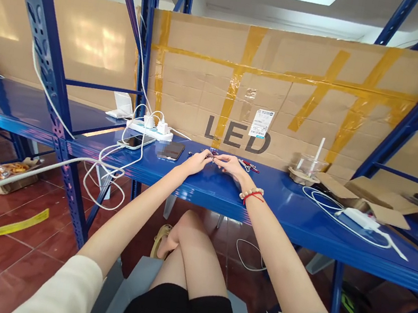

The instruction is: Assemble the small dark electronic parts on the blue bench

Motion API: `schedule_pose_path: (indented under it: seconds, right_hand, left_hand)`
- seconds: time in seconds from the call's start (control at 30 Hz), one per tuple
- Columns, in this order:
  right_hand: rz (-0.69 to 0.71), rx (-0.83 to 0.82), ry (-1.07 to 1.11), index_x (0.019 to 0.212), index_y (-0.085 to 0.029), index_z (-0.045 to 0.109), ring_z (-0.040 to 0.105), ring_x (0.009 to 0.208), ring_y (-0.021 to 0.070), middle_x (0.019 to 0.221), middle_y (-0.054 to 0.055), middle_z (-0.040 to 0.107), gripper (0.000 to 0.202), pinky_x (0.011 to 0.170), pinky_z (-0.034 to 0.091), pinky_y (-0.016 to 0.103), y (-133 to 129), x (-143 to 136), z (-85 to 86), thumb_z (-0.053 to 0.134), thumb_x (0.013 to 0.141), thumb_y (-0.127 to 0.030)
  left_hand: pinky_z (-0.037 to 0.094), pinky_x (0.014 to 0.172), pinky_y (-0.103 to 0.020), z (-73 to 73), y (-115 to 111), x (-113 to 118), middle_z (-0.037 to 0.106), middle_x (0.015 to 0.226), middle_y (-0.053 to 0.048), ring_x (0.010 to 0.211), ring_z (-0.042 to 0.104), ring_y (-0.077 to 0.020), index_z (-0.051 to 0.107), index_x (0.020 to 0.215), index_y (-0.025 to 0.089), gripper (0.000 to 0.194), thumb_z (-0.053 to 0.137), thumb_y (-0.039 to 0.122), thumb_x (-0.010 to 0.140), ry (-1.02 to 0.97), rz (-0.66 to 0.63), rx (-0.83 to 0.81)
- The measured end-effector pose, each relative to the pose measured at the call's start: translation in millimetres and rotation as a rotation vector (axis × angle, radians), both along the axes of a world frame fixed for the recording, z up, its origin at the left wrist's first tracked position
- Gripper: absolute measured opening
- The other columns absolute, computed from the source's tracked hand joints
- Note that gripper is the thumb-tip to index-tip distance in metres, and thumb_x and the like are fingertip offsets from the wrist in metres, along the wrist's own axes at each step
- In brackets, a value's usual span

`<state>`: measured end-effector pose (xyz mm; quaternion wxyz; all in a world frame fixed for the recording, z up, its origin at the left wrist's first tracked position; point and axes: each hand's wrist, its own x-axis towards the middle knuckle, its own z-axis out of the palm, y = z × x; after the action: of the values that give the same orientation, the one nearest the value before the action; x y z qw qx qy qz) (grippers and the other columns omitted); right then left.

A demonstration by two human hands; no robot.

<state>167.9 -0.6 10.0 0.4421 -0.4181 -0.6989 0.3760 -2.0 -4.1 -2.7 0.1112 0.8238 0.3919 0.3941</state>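
Note:
My left hand [199, 162] and my right hand [229, 165] meet above the blue shelf [212, 185], fingertips almost touching. The fingers of both are closed in a pinch around something tiny, which I cannot make out. Just behind the fingers, partly hidden by them, lies a row of small dark and red pieces. To the right of my right hand, small red pieces with a shiny metal part [248, 166] rest on the shelf. A dark phone [171, 151] lies flat to the left of my left hand.
Another phone [136, 141] lies by a white power strip [151, 130] with looping cables. At right stand a clear cup with a straw [310, 164], an open cardboard box [377, 199] and a white adapter [360, 218]. Blue uprights [58, 81] and a cardboard wall [200, 90] bound the shelf.

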Motion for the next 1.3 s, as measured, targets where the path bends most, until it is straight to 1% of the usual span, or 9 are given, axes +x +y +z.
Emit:
schedule_pose_path:
  seconds: [0.17,0.27,0.4,0.57,0.87,1.0,1.1,1.3]
  right_hand:
    - [0.03,0.0,-0.027,0.08,-0.015,0.069,0.044,0.052,0.0054,0.063,0.0,0.056,0.04,0.041,0.032,0.016,-1,1,-0.3,0.073,0.054,-0.044]
    - [0.026,-0.007,-0.066,0.08,-0.014,0.069,0.043,0.051,0.0055,0.061,0.0,0.056,0.04,0.041,0.033,0.017,-2,1,0.7,0.074,0.054,-0.044]
    - [0.033,-0.025,-0.103,0.079,-0.013,0.068,0.043,0.048,0.0056,0.056,-0.001,0.055,0.039,0.041,0.033,0.018,-4,1,1.3,0.074,0.055,-0.044]
    - [0.04,-0.002,-0.086,0.077,-0.013,0.067,0.042,0.048,0.0057,0.054,-0.001,0.053,0.038,0.041,0.032,0.018,-3,-1,-0.1,0.073,0.055,-0.044]
    - [0.037,-0.015,-0.096,0.074,-0.013,0.066,0.043,0.049,0.0055,0.053,-0.001,0.052,0.039,0.04,0.032,0.017,-5,-2,2.2,0.074,0.054,-0.045]
    - [0.017,0.014,-0.089,0.075,-0.012,0.067,0.042,0.046,0.0055,0.051,-0.001,0.051,0.042,0.04,0.032,0.018,-3,-2,0.9,0.073,0.055,-0.048]
    - [-0.043,0.02,-0.06,0.078,-0.011,0.069,0.039,0.043,0.0048,0.049,-0.001,0.05,0.046,0.038,0.031,0.018,2,-3,-1.1,0.071,0.056,-0.052]
    - [-0.052,-0.043,-0.081,0.082,-0.012,0.07,0.042,0.047,0.0053,0.052,-0.001,0.051,0.046,0.039,0.031,0.016,2,-2,0.5,0.072,0.057,-0.05]
  left_hand:
    - [0.043,0.07,-0.027,2.4,-5,-2,0.061,0.072,-0.001,0.072,0.058,-0.0156,0.05,0.087,0.019,0.016,0.041,0.032,0.085,0.031,-0.006,-0.003]
    - [0.043,0.069,-0.027,4.1,-9,-4,0.06,0.069,0.0,0.069,0.056,-0.0149,0.051,0.085,0.02,0.013,0.043,0.031,0.083,0.05,0.002,-0.004]
    - [0.043,0.07,-0.026,6.2,-12,-4,0.061,0.069,0.0,0.07,0.056,-0.015,0.052,0.083,0.02,0.009,0.046,0.027,0.081,0.076,0.011,0.001]
    - [0.043,0.071,-0.026,7.5,-12,-4,0.064,0.077,-0.001,0.074,0.057,-0.0151,0.053,0.081,0.02,0.007,0.048,0.024,0.079,0.055,0.008,0.025]
    - [0.043,0.071,-0.027,7.6,-14,-3,0.063,0.069,0.001,0.071,0.058,-0.0153,0.054,0.086,0.021,0.011,0.048,0.028,0.08,0.078,0.076,-0.033]
    - [0.043,0.071,-0.027,7.3,-12,-2,0.062,0.068,0.0,0.071,0.058,-0.0156,0.054,0.087,0.021,0.013,0.046,0.03,0.081,0.079,0.072,-0.029]
    - [0.043,0.07,-0.027,7.5,-11,-2,0.062,0.07,-0.001,0.073,0.058,-0.016,0.054,0.09,0.021,0.016,0.045,0.032,0.082,0.068,0.074,-0.026]
    - [0.043,0.072,-0.027,9.9,-15,-1,0.064,0.077,-0.002,0.079,0.059,-0.0166,0.053,0.097,0.021,0.019,0.045,0.032,0.083,0.112,0.104,-0.047]
